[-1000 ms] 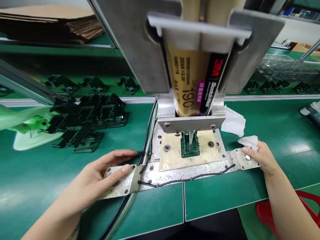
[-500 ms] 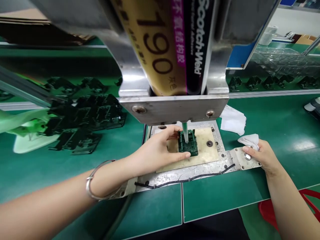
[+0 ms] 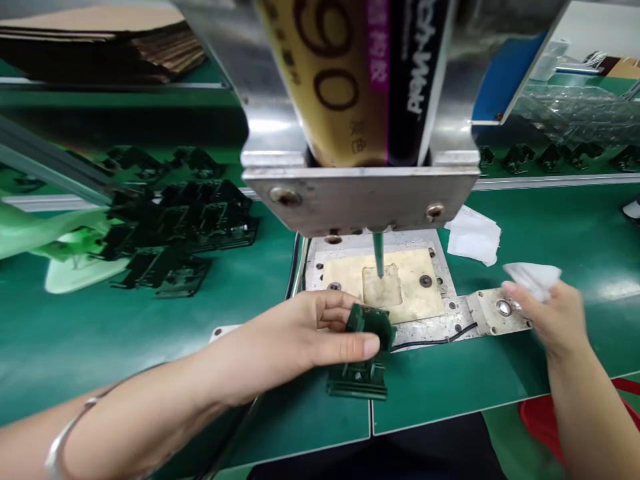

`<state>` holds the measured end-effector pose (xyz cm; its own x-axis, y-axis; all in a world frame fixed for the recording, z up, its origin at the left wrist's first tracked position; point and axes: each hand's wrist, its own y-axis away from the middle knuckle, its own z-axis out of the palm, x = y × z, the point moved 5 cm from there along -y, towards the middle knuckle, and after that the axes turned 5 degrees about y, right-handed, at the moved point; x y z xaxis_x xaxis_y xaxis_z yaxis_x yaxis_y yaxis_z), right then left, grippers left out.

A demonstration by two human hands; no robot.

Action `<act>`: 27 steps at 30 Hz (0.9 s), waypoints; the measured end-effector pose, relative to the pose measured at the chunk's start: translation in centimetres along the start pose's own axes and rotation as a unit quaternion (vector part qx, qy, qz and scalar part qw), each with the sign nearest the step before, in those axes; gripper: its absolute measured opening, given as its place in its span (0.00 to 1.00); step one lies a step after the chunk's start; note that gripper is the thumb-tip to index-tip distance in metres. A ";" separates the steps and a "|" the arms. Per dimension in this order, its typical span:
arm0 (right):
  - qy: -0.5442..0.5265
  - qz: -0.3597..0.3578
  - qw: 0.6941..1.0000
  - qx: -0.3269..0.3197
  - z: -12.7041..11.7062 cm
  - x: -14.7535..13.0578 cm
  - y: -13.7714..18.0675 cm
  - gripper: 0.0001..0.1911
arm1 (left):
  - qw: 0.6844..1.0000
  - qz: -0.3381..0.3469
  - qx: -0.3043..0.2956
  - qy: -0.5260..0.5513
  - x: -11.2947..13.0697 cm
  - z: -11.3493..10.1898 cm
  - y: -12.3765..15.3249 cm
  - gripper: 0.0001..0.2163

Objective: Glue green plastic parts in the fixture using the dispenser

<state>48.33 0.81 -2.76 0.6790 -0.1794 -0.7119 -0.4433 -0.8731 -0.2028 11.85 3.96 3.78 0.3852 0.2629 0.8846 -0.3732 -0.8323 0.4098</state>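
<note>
My left hand (image 3: 320, 333) is closed on a dark green plastic part (image 3: 365, 383), thumb on its front and fingers behind. The part is held tilted, in front of the metal fixture plate (image 3: 420, 333). Behind it, a cream pad (image 3: 415, 293) shows its square recess with nothing in it. Straight above the recess hangs a green dispensing nozzle (image 3: 379, 253), below a gold and black adhesive cartridge (image 3: 340, 100) in a metal holder. My right hand (image 3: 555, 307), slightly blurred, grips a crumpled white cloth (image 3: 535, 279) just above the round metal button (image 3: 503, 307).
Several dark green parts (image 3: 200, 220) are grouped on the left bench, near a light green object (image 3: 65, 247). More parts (image 3: 550, 159) line the back shelf. White cloth pieces (image 3: 473, 235) lie beyond the fixture. Cardboard (image 3: 95, 33) is stacked upper left; a red stool (image 3: 540, 427) shows lower right.
My left hand has lifted the green plastic part out of the pad's recess and brought it toward me, tilted. My right hand has come off the button, with the cloth still in it.
</note>
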 end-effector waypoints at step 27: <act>-0.048 -0.441 0.881 -0.164 3.6 -14.6 14.2 0.17 | 0.957 0.284 0.036 -0.051 -2.7 3.9 7.1 0.28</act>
<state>30.04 -7.36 2.31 0.6152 0.6601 -0.4309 0.4361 -0.7404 -0.5115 11.41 -4.51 3.41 0.2185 -0.2880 0.9324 -0.4889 -0.8592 -0.1508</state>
